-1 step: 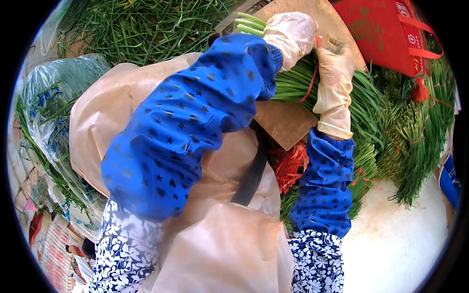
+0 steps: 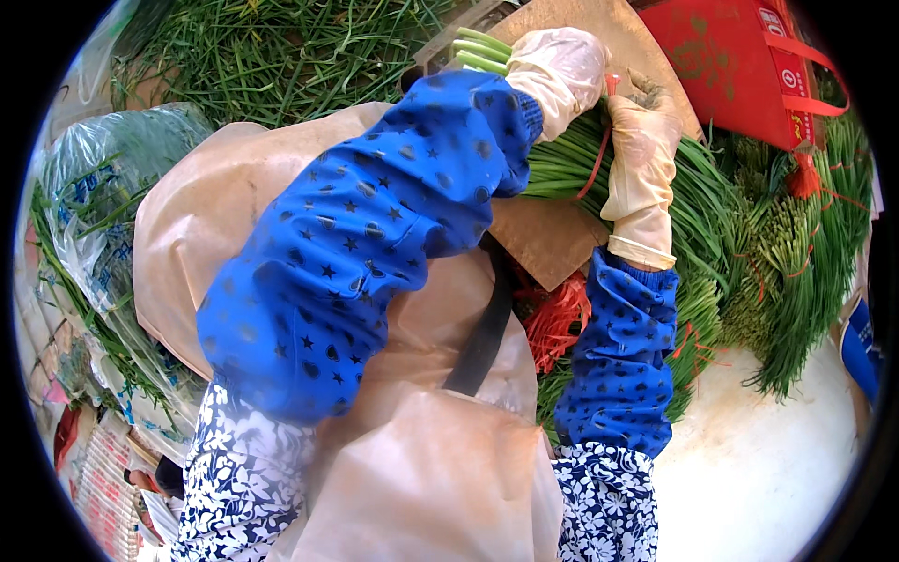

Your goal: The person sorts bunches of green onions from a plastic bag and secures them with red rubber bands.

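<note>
A bundle of long green chives (image 2: 573, 161) lies on a brown board (image 2: 552, 239), with a thin red tie (image 2: 596, 167) looped around it. Pale cut stalk ends (image 2: 482, 50) stick out beside my gloved left hand (image 2: 560, 75). That hand is curled over the bundle, its fingertips hidden from view. My right hand (image 2: 646, 126), in a cream glove with soiled fingertips, is bent closed at the tie's upper end, close to the left hand. Blue patterned sleeves cover both forearms.
Loose green blades (image 2: 290, 56) are heaped at the far left. Tied chive bundles (image 2: 796, 253) lie at the right, below a red bag (image 2: 721, 66). Red strips (image 2: 557, 323) hang under the board. Clear plastic (image 2: 112, 178) sits at left; a white surface (image 2: 758, 459) spreads lower right.
</note>
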`<state>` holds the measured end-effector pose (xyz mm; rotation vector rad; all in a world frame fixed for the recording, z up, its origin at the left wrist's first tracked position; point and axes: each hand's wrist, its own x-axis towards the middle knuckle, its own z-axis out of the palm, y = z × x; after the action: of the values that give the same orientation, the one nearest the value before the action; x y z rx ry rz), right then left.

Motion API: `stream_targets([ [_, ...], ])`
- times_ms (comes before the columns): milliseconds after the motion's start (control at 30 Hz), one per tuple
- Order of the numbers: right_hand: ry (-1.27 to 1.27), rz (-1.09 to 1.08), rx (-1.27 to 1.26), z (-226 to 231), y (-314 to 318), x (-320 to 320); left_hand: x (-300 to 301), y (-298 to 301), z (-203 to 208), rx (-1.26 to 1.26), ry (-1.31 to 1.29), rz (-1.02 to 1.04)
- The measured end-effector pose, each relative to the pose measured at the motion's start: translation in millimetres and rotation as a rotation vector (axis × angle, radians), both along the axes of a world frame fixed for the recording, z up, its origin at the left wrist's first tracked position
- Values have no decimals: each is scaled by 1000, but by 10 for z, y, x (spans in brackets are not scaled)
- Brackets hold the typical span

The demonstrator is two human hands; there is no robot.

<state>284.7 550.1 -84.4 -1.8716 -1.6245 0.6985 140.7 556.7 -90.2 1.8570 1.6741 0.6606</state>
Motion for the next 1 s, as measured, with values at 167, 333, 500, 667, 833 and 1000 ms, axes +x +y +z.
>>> stream_targets([
  [167,46,28,-23,42,23,-168,-120,-106,40,-14,-9,42],
  [333,140,54,-40,61,-18,-135,-176,-61,10,-129,-135,-59],
  [500,166,78,-34,67,-27,-245,-376,79,-261,143,-94,-252],
  [667,192,65,-46,47,-45,-131,-240,87,-90,-389,-539,-124],
  [833,-91,153,-105,334,-117,-425,-404,99,-257,-230,-530,-89],
  [1000,83,221,247,729,-737,-56,-165,-149,240,-148,-398,-118],
])
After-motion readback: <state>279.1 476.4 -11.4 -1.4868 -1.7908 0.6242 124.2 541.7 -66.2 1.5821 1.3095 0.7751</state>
